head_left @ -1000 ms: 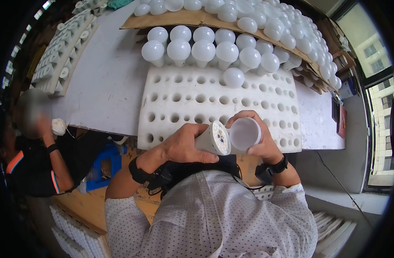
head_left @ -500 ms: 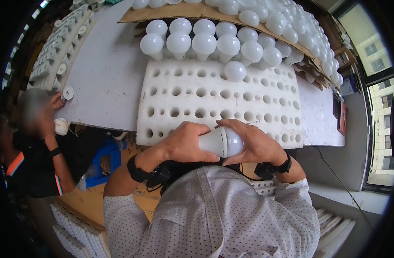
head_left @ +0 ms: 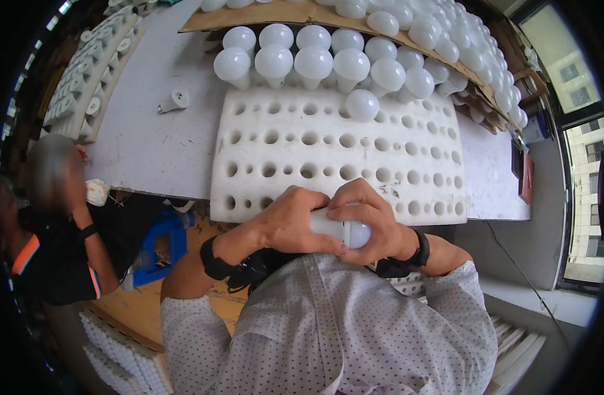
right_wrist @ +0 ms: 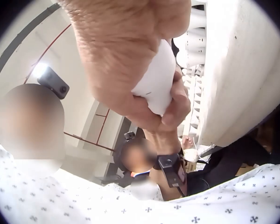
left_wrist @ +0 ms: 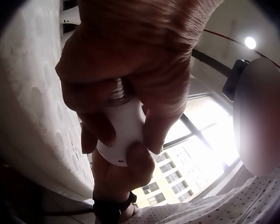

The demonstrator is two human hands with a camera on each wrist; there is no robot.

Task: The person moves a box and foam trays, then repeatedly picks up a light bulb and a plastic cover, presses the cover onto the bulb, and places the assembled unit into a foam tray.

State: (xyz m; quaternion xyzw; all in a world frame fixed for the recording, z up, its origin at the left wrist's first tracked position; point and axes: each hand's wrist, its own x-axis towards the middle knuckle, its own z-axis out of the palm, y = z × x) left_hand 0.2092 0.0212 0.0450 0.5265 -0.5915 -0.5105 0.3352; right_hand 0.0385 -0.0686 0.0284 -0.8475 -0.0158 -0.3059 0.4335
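A white bulb (head_left: 328, 226) lies sideways between both hands at the foam block's near edge, its dome toward the right. My left hand (head_left: 282, 220) grips the tapered base; the left wrist view shows the silver screw end among those fingers, round the white body (left_wrist: 123, 126). My right hand (head_left: 373, 222) curls round the dome and the rim, covering much of it. In the right wrist view the fingers of both hands wrap the bulb (right_wrist: 161, 74). The white foam block (head_left: 289, 155) has rows of holes, and one bulb (head_left: 362, 105) stands near its back.
Rows of bulbs (head_left: 274, 61) stand behind the block, beneath a cardboard sheet (head_left: 282, 13) bearing many domes. A loose bulb base (head_left: 177, 99) lies on the table (head_left: 157, 145) at left, near racks of bases (head_left: 84, 72). Another person (head_left: 94, 243) sits at the left.
The dome and the base, apart one second ago, have come together. My right hand has closed further round the dome. At left, a bulb base now lies on the table, away from the other person's hand.
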